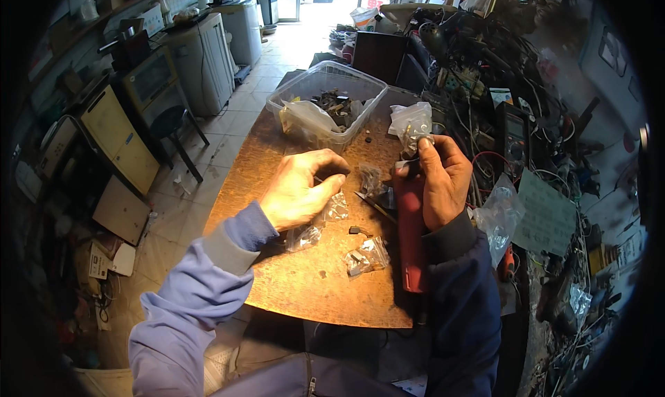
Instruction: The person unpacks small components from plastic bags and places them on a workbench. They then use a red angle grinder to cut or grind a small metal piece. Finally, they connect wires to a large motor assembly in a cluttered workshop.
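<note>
My left hand (299,191) is over the middle of the table, thumb and forefinger curled close together. What they hold, if anything, is too small to make out. Clear plastic bags (305,238) lie below it. On the right, my right hand (447,182) is closed, its thumb tip pinching a small clear plastic bag (413,123) with little metallic parts inside. A long red case (413,248) lies partly beneath that hand and sleeve. Between the hands rest a slim pointed tool (375,206) and another small bag (372,179). Nearer me is a bag of small dark parts (368,257).
A clear plastic bin (325,137) of dark small parts stands at the table's far end. Tangled cables, a multimeter (514,135) and a greenish card (546,213) crowd the right side. A black stool (170,123) stands left of the wooden table (298,286).
</note>
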{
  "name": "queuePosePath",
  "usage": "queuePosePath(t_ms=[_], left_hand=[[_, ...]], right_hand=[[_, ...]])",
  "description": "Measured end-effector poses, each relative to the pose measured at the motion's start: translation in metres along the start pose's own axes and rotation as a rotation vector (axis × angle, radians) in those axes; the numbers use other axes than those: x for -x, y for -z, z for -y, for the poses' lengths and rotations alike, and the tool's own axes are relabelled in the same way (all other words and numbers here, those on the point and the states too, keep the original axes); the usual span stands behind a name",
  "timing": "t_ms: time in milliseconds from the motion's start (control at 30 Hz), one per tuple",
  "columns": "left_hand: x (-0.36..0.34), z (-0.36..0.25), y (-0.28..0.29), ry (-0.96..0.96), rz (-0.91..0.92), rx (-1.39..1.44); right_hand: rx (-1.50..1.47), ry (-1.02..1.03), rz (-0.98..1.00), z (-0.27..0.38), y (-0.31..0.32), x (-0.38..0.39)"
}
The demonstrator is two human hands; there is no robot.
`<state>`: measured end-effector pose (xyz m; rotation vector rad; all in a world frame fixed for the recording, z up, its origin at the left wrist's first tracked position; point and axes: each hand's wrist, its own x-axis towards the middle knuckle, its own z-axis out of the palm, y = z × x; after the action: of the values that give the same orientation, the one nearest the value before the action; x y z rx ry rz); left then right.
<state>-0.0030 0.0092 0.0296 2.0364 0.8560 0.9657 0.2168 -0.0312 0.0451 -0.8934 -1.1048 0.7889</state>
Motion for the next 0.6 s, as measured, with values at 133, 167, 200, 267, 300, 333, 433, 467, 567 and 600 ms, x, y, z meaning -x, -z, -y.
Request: queuePosePath(t_ms=[133, 167, 200, 267, 300, 333, 433, 467, 567, 600], left_hand=[[-0.017, -0.003, -0.019, -0.288, 0.074, -0.486], [-0.018, -0.007, -0.026, -0.264, 0.131, -0.606], [-0.021, -0.004, -0.032, -0.32, 0.126, -0.609], [-0.027, 0.007, -0.046, -0.428, 0.097, -0.572], [-0.027, 0.008, -0.048, -0.392, 0.125, -0.572], [-0.027, 0.008, -0.048, -0.355, 0.153, -0.573], [-0.029, 0.014, -0.048, -0.336, 0.114, -0.41], [-0.031, 0.013, -0.045, -0.265, 0.127, -0.307], [-0.035, 0.007, -0.026, 0.067, 0.213, -0.105], [-0.032, 0.005, -0.022, 0.19, 0.215, 0.193]], right_hand=[[-0.017, 0.076, -0.098, -0.004, 0.005, -0.003], [-0.022, 0.069, -0.095, -0.005, 0.005, -0.003], [-0.026, 0.062, -0.091, -0.006, 0.005, -0.003], [-0.03, 0.048, -0.089, -0.007, 0.004, -0.002], [-0.025, 0.051, -0.08, -0.006, 0.003, -0.002], [-0.02, 0.053, -0.07, -0.004, 0.001, -0.002], [0.01, 0.028, -0.076, -0.006, 0.004, 0.0], [0.025, 0.021, -0.077, -0.005, 0.005, -0.001], [0.033, 0.007, -0.065, -0.005, 0.007, -0.001], [0.042, 0.009, -0.067, -0.004, 0.006, -0.001]])
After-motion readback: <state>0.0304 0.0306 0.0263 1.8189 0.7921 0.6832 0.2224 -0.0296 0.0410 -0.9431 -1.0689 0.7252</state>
